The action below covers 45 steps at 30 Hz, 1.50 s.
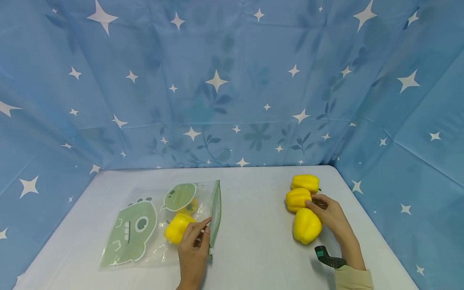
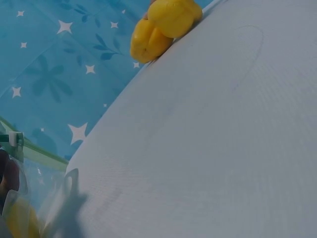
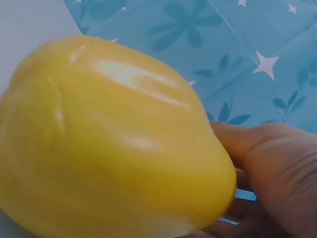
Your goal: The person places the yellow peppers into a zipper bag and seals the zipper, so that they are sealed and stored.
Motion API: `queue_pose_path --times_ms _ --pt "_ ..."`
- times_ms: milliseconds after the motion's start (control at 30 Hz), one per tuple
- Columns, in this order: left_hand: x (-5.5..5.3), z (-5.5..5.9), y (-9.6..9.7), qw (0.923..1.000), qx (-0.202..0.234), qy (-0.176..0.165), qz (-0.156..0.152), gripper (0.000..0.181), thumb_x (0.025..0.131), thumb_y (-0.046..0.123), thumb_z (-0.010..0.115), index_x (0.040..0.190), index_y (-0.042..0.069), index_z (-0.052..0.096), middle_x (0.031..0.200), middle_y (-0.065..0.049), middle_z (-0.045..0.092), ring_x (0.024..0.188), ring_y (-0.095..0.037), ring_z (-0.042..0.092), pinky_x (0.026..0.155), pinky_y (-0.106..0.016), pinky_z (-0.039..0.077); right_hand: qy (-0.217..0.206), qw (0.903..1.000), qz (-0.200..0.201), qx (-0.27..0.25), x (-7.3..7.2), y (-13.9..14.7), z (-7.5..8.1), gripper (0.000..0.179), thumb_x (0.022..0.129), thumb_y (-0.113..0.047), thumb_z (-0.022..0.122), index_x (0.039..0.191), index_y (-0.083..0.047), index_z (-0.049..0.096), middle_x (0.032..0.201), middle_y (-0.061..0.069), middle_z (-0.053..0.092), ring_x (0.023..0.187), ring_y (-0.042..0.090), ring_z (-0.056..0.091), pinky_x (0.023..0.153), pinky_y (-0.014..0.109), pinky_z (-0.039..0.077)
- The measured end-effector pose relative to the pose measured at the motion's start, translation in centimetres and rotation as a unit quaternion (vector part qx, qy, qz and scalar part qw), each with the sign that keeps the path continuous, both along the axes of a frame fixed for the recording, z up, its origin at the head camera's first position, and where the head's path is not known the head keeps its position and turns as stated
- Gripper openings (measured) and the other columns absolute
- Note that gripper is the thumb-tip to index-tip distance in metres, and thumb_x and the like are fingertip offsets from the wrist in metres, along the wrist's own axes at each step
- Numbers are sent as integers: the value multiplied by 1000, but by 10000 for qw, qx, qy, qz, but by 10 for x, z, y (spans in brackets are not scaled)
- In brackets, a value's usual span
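My right hand (image 1: 330, 213) grips the middle yellow bell pepper (image 1: 296, 199) between thumb and fingers. It lies between a farther bell pepper (image 1: 304, 183) and a nearer one (image 1: 307, 226). In the right wrist view, a large bell pepper (image 3: 109, 144) hides most of the fingers. My left hand (image 1: 193, 249) pinches the clear zip bag (image 1: 159, 245) near its green zip edge (image 1: 216, 205), at the bag's open side. Inside the bag are a bell pepper (image 1: 178, 227) and another (image 1: 191, 206) partly behind a green print. The left fingertips are partly hidden.
A white table (image 1: 253, 225) bears everything. Blue star-patterned cloth (image 1: 232, 92) hangs behind it and along the sides. The bag's slider (image 1: 210, 251) sits at the near end of its zip. A dark band (image 1: 328, 257) is around the right wrist.
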<state>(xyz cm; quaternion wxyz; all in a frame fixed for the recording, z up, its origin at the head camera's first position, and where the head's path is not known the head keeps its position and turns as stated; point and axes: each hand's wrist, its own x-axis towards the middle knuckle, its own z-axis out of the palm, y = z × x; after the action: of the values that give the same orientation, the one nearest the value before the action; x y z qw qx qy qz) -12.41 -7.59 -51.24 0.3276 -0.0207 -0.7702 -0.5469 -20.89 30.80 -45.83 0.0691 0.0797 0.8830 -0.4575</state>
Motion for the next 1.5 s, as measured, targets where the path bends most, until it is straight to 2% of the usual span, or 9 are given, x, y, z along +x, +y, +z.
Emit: queue_pose_path --times_ms 100,200,333,500,733,1067,1167,1300,1500 --pt "0 0 0 9999 -22 162 5 34 93 -3 74 118 19 79 92 10 65 73 -2 57 57 -13 49 55 9999 -140 -63 -2 -1 -1 74 103 -57 58 150 -1 48 158 27 44 142 45 45 115 57 45" --pt "-1 0 -1 9997 -10 247 5 36 93 -3 74 118 21 79 92 8 65 73 -3 57 57 -13 49 139 9995 -262 -91 -4 -2 -3 70 102 -57 59 144 -1 55 152 26 50 133 39 52 105 42 51" --pt "-1 -1 -1 9998 17 220 5 36 93 -1 74 119 23 78 92 8 65 73 -3 57 57 -13 49 216 9993 -306 -42 -5 -2 -4 67 102 -57 59 140 -1 59 144 23 55 124 31 55 91 21 49" --pt "-1 -1 -1 9998 12 169 34 34 93 -1 75 117 21 79 92 11 65 73 -2 56 58 -14 49 238 9994 -257 -58 -4 -4 -6 61 105 -49 59 141 1 58 140 21 58 120 26 55 82 9 46" --pt "-1 0 0 9998 115 185 27 36 92 -3 75 117 22 79 93 5 67 72 -2 56 57 -14 48 119 9997 -34 -187 -4 0 -5 64 107 -49 55 148 -1 51 149 21 52 129 28 51 94 18 47" --pt "0 0 2 9998 74 135 92 34 92 -2 75 116 21 80 92 12 65 73 -2 58 58 -14 48 -351 9968 -188 -696 -4 7 -11 68 105 -50 58 154 -4 46 155 20 48 136 28 47 86 8 44" --pt "-2 0 1 9999 30 125 47 32 93 -1 74 117 19 79 92 10 65 73 -3 57 58 -14 48 -463 9928 -267 -1070 -4 8 -11 65 105 -47 59 155 -6 47 163 20 38 145 32 40 105 20 47" --pt "-4 -1 2 10000 -12 81 37 31 94 0 74 117 20 79 92 11 64 74 -2 56 59 -14 49 -617 9863 -419 -1469 -7 8 -9 61 105 -43 61 154 -8 50 169 19 29 153 35 29 121 40 39" --pt "1 -2 2 9998 54 -111 165 35 92 -1 75 115 24 79 91 14 64 74 -1 56 58 -14 48 -855 9772 -618 -1845 -7 7 -16 65 101 -46 66 152 -7 52 167 21 31 150 35 33 124 46 37"
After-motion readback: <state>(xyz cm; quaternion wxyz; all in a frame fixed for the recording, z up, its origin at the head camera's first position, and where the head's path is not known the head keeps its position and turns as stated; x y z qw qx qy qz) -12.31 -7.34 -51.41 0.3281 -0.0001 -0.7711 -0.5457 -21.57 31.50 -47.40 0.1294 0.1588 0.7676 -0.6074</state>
